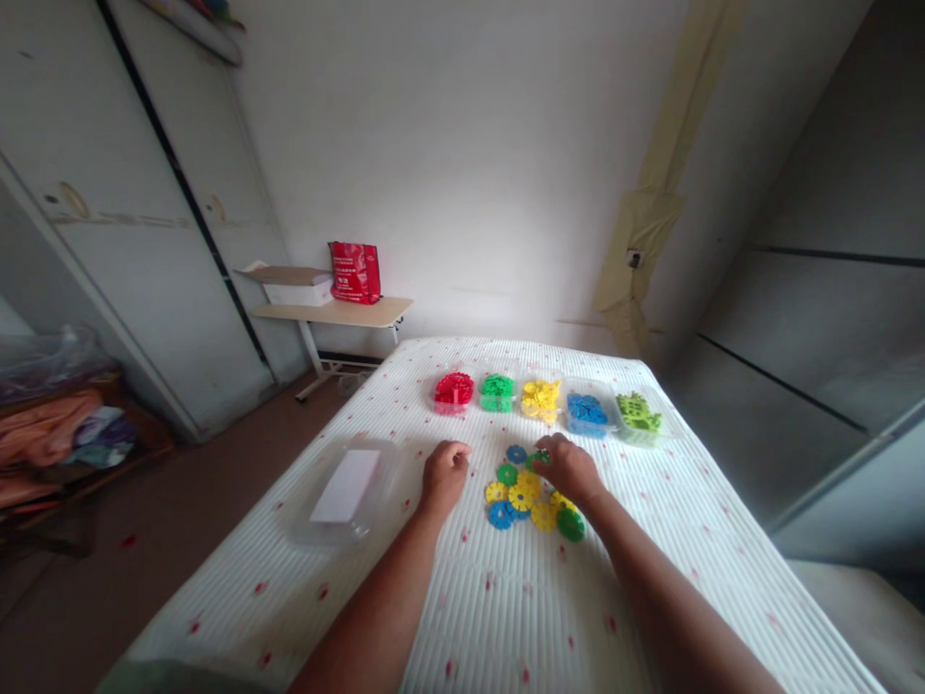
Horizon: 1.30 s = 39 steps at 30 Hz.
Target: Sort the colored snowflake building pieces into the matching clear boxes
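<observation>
A loose pile of flat plastic discs (521, 493) in yellow, blue and green lies on the white spotted tablecloth (506, 598). My right hand (569, 466) rests at the pile's far right edge, fingers pinched on a green disc (540, 457). To the left of the pile, my left hand (444, 474) sits on the cloth, curled into a loose fist with nothing seen in it. Behind the pile stands a row of small clear tubs: red pieces (454, 390), green pieces (497, 392), yellow pieces (541, 398), blue pieces (586, 412) and light green pieces (637, 413).
A clear plastic lid or box (345, 490) with a white label lies on the table at the left. Beyond the table, a small side table (332, 312) carries a white box and a red bag (355, 273). Clothes are heaped at the far left.
</observation>
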Each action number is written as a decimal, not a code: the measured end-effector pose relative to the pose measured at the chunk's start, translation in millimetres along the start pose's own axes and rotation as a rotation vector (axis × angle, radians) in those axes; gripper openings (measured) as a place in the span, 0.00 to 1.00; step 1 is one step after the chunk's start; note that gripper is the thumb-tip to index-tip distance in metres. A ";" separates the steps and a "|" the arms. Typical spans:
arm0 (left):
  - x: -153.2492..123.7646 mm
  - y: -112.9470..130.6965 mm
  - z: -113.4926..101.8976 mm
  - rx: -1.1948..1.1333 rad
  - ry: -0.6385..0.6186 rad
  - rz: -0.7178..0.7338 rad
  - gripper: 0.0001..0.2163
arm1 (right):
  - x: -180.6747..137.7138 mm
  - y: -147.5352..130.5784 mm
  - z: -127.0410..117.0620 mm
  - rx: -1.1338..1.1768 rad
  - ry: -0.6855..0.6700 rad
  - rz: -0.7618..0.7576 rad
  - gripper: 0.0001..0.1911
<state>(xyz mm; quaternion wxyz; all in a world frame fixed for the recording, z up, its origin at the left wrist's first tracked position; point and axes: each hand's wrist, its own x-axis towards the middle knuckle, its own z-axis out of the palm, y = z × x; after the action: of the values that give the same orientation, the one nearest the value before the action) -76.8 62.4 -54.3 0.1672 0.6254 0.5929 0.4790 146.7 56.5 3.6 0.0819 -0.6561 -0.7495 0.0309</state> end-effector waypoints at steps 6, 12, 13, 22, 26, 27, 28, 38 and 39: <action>0.1 -0.3 -0.6 0.001 -0.009 0.003 0.11 | 12.4 -5.6 0.0 -0.106 -0.125 0.026 0.17; -0.2 -0.7 -0.3 -0.007 -0.003 0.003 0.10 | 19.0 -19.6 -11.0 -0.115 -0.170 0.010 0.17; -0.2 -0.7 -0.3 -0.007 -0.002 0.002 0.10 | 19.8 -21.7 -11.2 -0.110 -0.171 0.010 0.17; -0.1 -2.5 0.3 -0.013 0.009 0.007 0.10 | 11.3 20.9 -17.5 0.215 -0.191 -0.039 0.14; 0.2 -3.5 1.7 -0.005 -0.001 0.011 0.10 | -31.5 46.8 -21.2 0.502 -0.099 -0.178 0.14; 0.4 -3.6 2.1 -0.001 -0.005 0.011 0.10 | -44.1 48.5 -21.2 0.475 -0.079 -0.199 0.14; 0.6 -3.7 2.5 0.002 -0.010 0.010 0.10 | -56.1 48.1 -20.8 0.419 -0.069 -0.213 0.14; 0.1 -2.3 1.8 0.010 -0.016 0.027 0.10 | -87.2 20.6 -4.4 -0.112 -0.090 -0.204 0.15; 0.0 -2.4 1.8 0.010 -0.016 0.028 0.10 | -86.4 19.9 -4.5 -0.128 -0.094 -0.204 0.15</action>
<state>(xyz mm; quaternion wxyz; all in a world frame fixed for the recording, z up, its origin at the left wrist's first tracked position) -76.8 63.7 -57.1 0.1621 0.6381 0.5853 0.4732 177.7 -26.5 -2.1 0.0074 -0.5782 -0.8158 0.0052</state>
